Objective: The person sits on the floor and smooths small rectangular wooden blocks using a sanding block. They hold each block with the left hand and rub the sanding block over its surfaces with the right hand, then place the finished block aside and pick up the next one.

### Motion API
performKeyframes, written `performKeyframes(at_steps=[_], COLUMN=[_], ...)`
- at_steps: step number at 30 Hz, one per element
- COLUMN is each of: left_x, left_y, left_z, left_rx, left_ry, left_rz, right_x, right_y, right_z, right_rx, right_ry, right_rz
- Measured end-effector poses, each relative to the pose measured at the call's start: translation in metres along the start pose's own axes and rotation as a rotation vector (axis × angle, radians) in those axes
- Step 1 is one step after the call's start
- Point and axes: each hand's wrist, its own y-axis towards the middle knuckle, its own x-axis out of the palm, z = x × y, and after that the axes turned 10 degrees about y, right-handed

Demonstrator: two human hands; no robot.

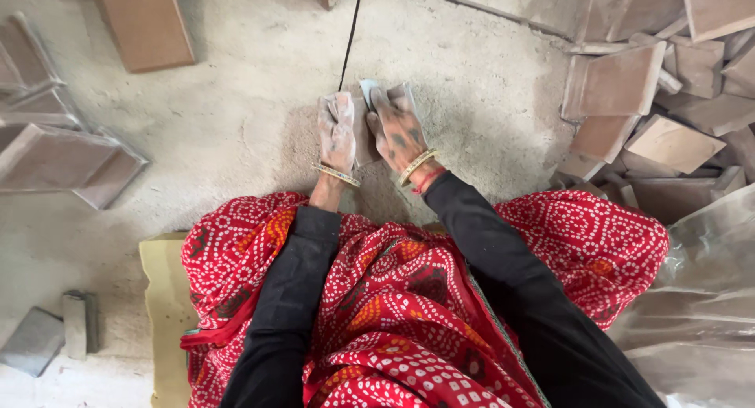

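Both dust-coated hands press down on 1 small grey rectangular block lying flat on the pale, dusty cement floor. The left hand lies over the block's left part with fingers together and curled at the tips; the right hand covers its right part, fingers spread flat. Whether either hand actually clamps the block or only rests on it cannot be told, since most of the block is hidden beneath them and only its near-top corner and a strip between the hands show.

A thin black cord runs from the block straight away to the top edge, where it is cut off. Left and right of the block the floor lies open. Well to the right of the block a heap of reddish-brown clay tiles crowds the corner, its far side cut off. Well to the left, stacked flat brown tiles run out of view. Near of the block, the red white-dotted cloth over the lap hides the ground, and black sleeves cover both forearms. Gold bangles ring both wrists.
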Motion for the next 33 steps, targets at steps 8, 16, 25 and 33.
performKeyframes(at_steps=[8,16,25,33], left_x=[0.002,0.006,-0.008,-0.002], left_y=[-0.005,0.015,-0.008,-0.006], left_z=[-0.021,-0.019,-0.002,-0.011], left_rx=[-0.042,-0.117,-0.208,-0.156], left_ry=[-0.027,-0.478,-0.437,-0.502], left_rz=[-0.038,-0.304,-0.168,-0.192], right_x=[-0.026,-0.015,-0.021,-0.029], right_y=[-0.069,-0.004,-0.007,-0.042], right_z=[-0.040,-0.038,-0.076,-0.079], right_rx=[-0.061,0.011,-0.164,-0.196], right_ry=[0.105,0.132,0.119,0.010], right_rz=[0.084,0.059,0.068,0.167])
